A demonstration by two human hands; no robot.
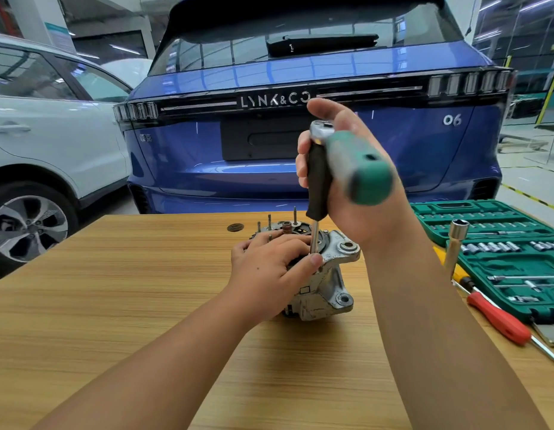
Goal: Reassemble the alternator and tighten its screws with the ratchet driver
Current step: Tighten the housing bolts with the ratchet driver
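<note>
The alternator stands on the tabletop, under my left fingers. I judge reassembly partial: several long bolts stand proud beyond those fingers, not yet driven home. My left hand rests over the housing, thumb steadying the shaft tip. My right hand, raised above, grasps the ratchet driver upright, fingers clenched round its black grip. A socket case lies right of them.
</note>
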